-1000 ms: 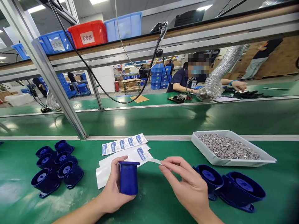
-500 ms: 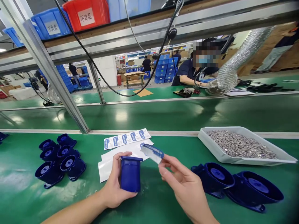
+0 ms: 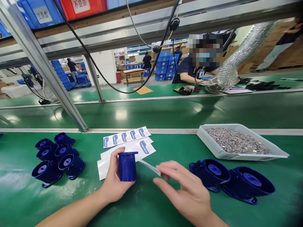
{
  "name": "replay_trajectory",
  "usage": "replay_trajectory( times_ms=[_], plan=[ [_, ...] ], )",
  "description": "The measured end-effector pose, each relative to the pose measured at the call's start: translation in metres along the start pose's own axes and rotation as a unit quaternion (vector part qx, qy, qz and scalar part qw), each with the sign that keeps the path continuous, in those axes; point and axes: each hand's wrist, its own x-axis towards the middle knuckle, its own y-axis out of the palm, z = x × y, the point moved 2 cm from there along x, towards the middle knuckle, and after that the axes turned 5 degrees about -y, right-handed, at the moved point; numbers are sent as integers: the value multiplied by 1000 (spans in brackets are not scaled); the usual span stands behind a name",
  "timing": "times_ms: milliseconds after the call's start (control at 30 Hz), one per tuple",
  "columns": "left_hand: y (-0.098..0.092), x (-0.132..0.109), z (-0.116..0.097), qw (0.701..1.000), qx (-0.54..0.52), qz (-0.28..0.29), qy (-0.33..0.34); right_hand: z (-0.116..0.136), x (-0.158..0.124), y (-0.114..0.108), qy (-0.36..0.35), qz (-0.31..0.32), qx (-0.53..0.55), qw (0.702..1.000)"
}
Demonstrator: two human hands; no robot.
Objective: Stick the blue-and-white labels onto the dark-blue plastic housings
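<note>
My left hand (image 3: 113, 187) is wrapped around a dark blue plastic housing (image 3: 127, 167), its flange uppermost and its smooth curved side towards me. From the fingers of my right hand (image 3: 187, 189) a thin sticker label (image 3: 149, 166) sticks out to the left, seen nearly edge-on. Its far end is close to the housing's right side; I cannot tell whether they touch. The right thumb is spread a little away from the fingers. Behind the housing lie a label sheet (image 3: 126, 137) with blue-and-white prints and some white backing sheets (image 3: 102, 167), one bearing a printed label (image 3: 147, 148).
Several blue housings (image 3: 44, 170) stand at the left, and two more (image 3: 252, 181) at the right. A white tray (image 3: 208, 148) of small metal parts sits behind those. A metal post (image 3: 54, 82) rises at the left. Across the bench a masked co-worker (image 3: 187, 71) sits beside a foil duct (image 3: 228, 74).
My right hand has brought the label lower and closer to the housing, turning it from face-on to edge-on. My left hand still holds the housing. The view has shifted slightly.
</note>
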Motion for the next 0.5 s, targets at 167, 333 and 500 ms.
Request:
replay_trajectory(
  times_ms=[167,333,500],
  plan=[
    [1,2,0,996,75,-28,43,-16,-4,-3,250,-7,91,964],
    [4,-3,-2,996,78,-9,51,-22,-17,16,421,37,201,884],
    [8,-6,-3,998,46,0,40,-8,-15,24,470,-21,203,859]
  ],
)
